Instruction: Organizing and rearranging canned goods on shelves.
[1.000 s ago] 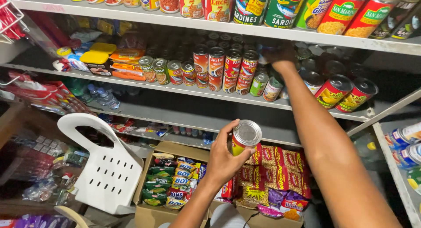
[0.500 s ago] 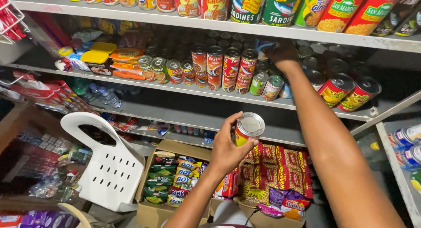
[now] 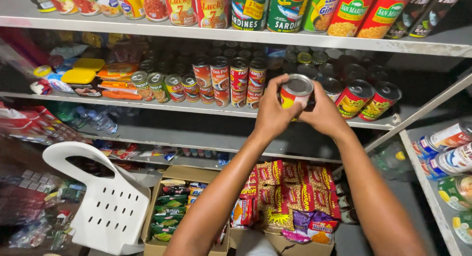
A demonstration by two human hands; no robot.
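Since a second ago, both hands have come together: the left hand (image 3: 271,113) has lifted the small can (image 3: 295,90) from lower centre up to the middle shelf (image 3: 162,108), and the right hand (image 3: 325,113) has drawn back from the shelved cans to meet it.

Largest in view, the metal shelving fills the frame, with the top shelf (image 3: 295,38) across the upper edge carrying tall cans. At lower left stands a white plastic chair (image 3: 105,207). Beside it, at bottom centre, cardboard boxes (image 3: 162,236) hold snack packets (image 3: 290,192) in red, yellow and green. On the middle shelf, a row of red-labelled cans (image 3: 231,81) stands left of centre, and two larger red cans (image 3: 368,99) lean at right of centre.

At the frame's centre the small can, silver-topped with a red and yellow label, sits tilted between the hands, just before the shelf edge. Each hand's grip is curled around the can's sides, fingers pressing it from left and right.
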